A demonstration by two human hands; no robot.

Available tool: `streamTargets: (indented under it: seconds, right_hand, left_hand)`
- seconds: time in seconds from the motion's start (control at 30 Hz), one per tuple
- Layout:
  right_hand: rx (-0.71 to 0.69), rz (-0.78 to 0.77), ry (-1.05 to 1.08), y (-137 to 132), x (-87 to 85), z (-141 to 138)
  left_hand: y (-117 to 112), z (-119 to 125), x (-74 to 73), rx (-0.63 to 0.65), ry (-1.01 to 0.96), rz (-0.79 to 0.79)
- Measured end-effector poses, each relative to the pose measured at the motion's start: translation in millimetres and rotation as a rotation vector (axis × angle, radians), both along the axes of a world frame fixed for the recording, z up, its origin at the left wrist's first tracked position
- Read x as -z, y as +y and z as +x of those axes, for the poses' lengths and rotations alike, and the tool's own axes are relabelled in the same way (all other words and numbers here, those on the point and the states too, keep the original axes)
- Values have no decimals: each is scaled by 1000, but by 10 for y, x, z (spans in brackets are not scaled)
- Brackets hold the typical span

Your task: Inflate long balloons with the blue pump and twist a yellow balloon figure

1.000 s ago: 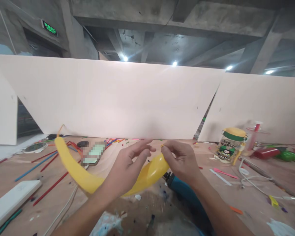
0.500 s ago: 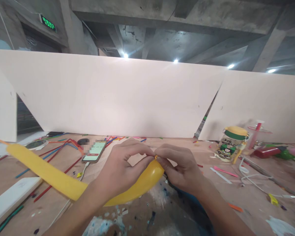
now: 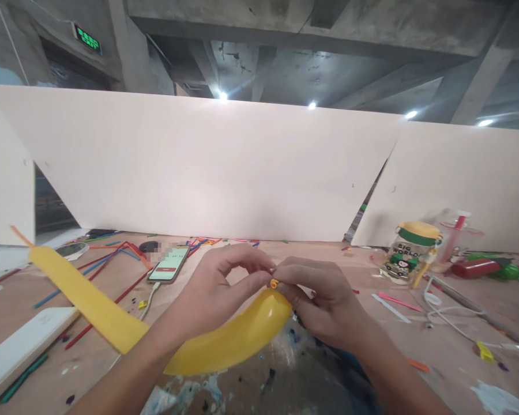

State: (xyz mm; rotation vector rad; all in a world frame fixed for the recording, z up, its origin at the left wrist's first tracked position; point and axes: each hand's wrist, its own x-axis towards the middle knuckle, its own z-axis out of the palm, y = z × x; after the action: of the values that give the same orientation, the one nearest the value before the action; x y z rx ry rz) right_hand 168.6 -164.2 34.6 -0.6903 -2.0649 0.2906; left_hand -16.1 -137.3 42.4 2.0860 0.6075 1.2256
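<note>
Before pale panels (image 3: 207, 167) on a cluttered desk (image 3: 450, 369), the left hand (image 3: 211, 294) and right hand (image 3: 328, 294) met fingertip to fingertip, each grip pinched narrow at the curled neck (image 3: 274, 283) of a yellow balloon (image 3: 242, 340). Long, inflated and glossy, it curved below the fingers, passed behind the left forearm and stretched leftward to a thin, limp tip (image 3: 21, 236).

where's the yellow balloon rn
In the head view, the yellow balloon runs from left, behind the left forearm, to the left hand and right hand at centre.
</note>
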Motion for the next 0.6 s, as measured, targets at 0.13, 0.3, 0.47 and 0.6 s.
streamTargets:
  seconds: [0.13,0.3,0.47,0.6]
  right_hand:
    - [18,-4,4,1,-11,7]
    - [30,-54,-4,-2,-38,21]
    - [41,-78,7,-1,-34,14]
    - [59,-118,12,-21,-46,-13]
  left_hand:
    - [-16,-4,0,-92,12,416]
    - [-29,-43,-12,-118,77,664]
    - [-55,-74,-60,-67,127,507]
    - [-78,-70,-69,-88,138,355]
